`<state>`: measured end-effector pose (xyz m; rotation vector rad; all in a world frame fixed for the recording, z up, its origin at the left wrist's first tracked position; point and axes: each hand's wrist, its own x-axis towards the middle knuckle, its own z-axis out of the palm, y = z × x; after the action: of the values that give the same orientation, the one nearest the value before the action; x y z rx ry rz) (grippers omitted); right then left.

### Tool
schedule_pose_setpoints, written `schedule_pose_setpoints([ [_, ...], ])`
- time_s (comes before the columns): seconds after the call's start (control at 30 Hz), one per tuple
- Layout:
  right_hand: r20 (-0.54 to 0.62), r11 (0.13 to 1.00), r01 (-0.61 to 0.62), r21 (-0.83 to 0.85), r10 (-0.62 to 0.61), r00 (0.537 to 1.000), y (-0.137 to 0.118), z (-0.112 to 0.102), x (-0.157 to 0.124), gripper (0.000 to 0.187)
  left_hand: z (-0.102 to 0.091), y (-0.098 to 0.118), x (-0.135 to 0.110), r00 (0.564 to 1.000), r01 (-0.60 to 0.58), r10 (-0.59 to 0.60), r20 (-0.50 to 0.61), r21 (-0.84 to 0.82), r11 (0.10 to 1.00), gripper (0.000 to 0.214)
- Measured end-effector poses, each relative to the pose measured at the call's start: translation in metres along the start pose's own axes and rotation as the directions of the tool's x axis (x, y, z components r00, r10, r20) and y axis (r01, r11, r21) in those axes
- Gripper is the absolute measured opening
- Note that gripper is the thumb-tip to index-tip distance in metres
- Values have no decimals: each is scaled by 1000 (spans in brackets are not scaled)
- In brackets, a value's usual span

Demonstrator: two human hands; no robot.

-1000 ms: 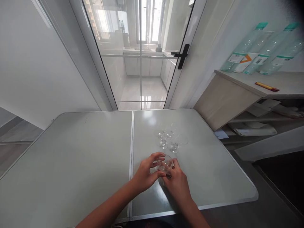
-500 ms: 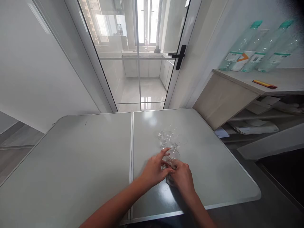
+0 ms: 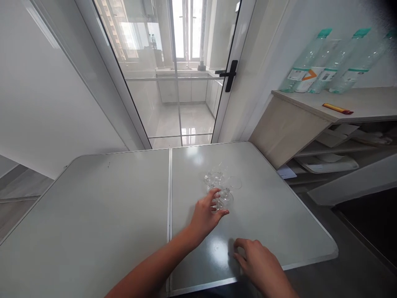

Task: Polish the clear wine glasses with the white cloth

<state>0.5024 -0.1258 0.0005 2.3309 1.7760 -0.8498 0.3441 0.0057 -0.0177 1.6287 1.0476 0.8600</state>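
My left hand curves around a clear, round vessel on the table, thumb at its near side and index finger at its far side. The vessel is see-through, so its exact kind cannot be made out. Just beyond it stand several more small clear pieces, partly overlapping. A thin clear ring shape lies to their right. Near the front edge of the table is my right hand, apart from the vessels. Its thumb and index finger are parted, with nothing visible between them.
The grey-green table has a metal seam down its middle. Behind it stands a glazed door with a black handle. At the right, a wooden shelf unit carries green-capped plastic bottles and a yellow-red packet.
My right hand has drawn away from the vessel, toward me and to the right. The dark-edged shape beneath it is gone from that spot. My left hand stays at the vessel.
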Motion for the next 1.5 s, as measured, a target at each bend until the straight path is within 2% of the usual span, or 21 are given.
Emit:
schedule_pose_setpoints([
  [0.13, -107, 997, 10, 83, -1, 994, 3, 1, 17, 31, 4, -3, 2, 1000, 11, -12, -12, -43, 999, 69],
  [0.23, -232, 985, 19, 170, 21, 972, 8, -7, 41, 38, 5, -6, 2, 999, 18, -19, -34, -37, 999, 62],
  [0.3, -267, 978, 11, 210, 46, 963, 11, -15, 58, 39, 5, -10, 2, 999, 22, -22, -40, -1, 1000, 60],
  [0.37, -275, 967, 73, 243, -3, 962, 13, -22, 72, 38, 4, -15, 1, 999, 35, -34, -32, 49, 998, 59],
  [0.5, -302, 933, 266, 242, -188, 935, 11, -30, 88, 39, 3, -23, -1, 998, 45, -49, 26, 133, 990, 43],
  [0.67, -281, 940, 305, 154, -254, 925, 8, -31, 95, 42, 7, -25, 1, 998, 26, -39, 48, 247, 969, 46],
  [0.8, -254, 962, 263, 77, -236, 938, 5, -29, 99, 46, 10, -29, 5, 996, -44, 11, 86, 393, 918, 30],
  [0.87, -259, 965, 256, 47, -236, 937, 3, -29, 100, 48, 11, -30, 6, 994, -81, 44, 95, 429, 899, 30],
  [1.0, -276, 967, 253, 29, -236, 932, 0, -31, 104, 47, 13, -30, 8, 991, -120, 79, 109, 453, 883, 31],
  [1.2, -292, 968, 247, 33, -228, 929, 0, -30, 108, 46, 16, -33, 12, 995, -99, 71, 75, 488, 867, 25],
  [1.4, -324, 971, 238, 15, -221, 920, -1, -27, 108, 45, 17, -35, 19, 994, -110, 89, 68, 448, 887, 26],
  [1.5, -360, 974, 221, 44, -191, 913, -1, -28, 101, 39, 16, -33, 17, 994, -106, 97, 45, 436, 894, 24],
])
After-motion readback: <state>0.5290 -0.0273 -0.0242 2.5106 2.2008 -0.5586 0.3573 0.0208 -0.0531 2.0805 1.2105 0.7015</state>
